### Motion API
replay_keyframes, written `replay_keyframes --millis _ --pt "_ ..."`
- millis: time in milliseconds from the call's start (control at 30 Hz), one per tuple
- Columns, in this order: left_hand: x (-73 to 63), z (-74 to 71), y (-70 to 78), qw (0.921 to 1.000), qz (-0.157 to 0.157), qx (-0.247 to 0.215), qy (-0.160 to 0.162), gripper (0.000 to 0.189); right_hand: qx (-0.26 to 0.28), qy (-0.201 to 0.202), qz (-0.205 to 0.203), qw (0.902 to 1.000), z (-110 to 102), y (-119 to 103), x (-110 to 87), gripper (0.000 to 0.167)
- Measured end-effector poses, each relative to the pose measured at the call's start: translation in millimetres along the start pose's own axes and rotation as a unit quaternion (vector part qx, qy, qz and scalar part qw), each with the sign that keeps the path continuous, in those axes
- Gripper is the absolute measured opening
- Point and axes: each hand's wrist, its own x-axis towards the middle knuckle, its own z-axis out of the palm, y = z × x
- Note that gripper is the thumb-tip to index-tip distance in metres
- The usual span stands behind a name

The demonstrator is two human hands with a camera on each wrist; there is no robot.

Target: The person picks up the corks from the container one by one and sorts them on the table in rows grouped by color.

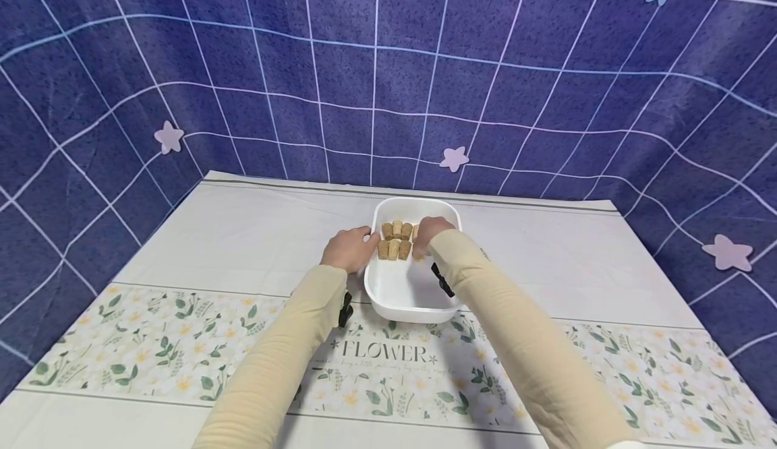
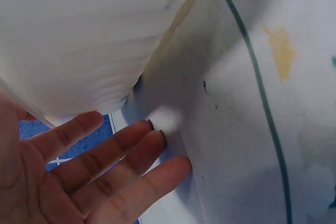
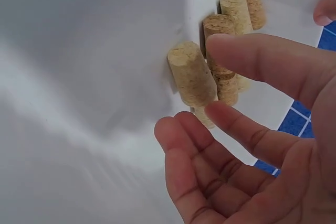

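Observation:
A white rectangular tray point(image 1: 413, 315) with rounded corners holds several tapered cork stoppers point(image 1: 394, 250) in two rows, some light, some darker brown. My left hand point(image 1: 349, 250) holds the tray's left wall, thumb over the rim and fingers along the outside; its other fingers point(image 2: 139, 184) extend loosely below the wall. Inside the tray, my right hand point(image 1: 429, 233) is at the right end of the rows. There a light cork stopper point(image 3: 191, 74) lies slightly tilted beside a darker one point(image 3: 218, 27). My right thumb and index fingertips are right at its edge, spread apart rather than closed around it.
The tray stands on a table covered with a white cloth point(image 1: 255, 226) that has a floral band with FLOWER lettering point(image 1: 385, 351). Behind it hangs a blue curtain point(image 1: 340, 78) with white grid lines and star shapes. The front part of the tray floor is bare.

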Motion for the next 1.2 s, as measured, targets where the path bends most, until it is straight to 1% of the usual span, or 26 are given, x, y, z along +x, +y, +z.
replay_keyframes --millis 267,467,633,833,1000,1100,1200 --pt "-0.9 -0.1 0.3 1.0 -0.001 -0.001 0.001 0.054 0.018 -0.009 0.015 0.9997 6 3 9.1 0.037" --pt "0.9 2.3 -1.2 1.0 0.001 0.002 0.005 0.054 0.021 -0.004 0.023 0.9995 10 3 9.1 0.044" --pt "1.2 2.6 -1.3 1.0 0.004 0.003 0.009 0.054 0.027 0.002 0.025 0.9993 12 3 7.4 0.043" --pt "1.8 2.5 -0.9 0.9999 0.002 0.003 0.01 0.054 0.021 0.008 0.016 0.9996 13 4 7.6 0.039" --pt "2.6 4.0 -1.3 0.9999 0.002 0.005 0.012 0.053 0.022 0.007 0.01 0.9997 11 3 4.0 0.036" --pt "2.5 4.1 -1.4 0.9999 0.003 0.004 0.014 0.053 0.015 0.007 -0.002 0.9999 9 3 2.6 0.033" --pt "2.7 4.0 -1.7 0.9999 0.001 0.004 0.011 0.053 0.0 0.01 -0.023 0.9997 6 3 1.5 0.03"
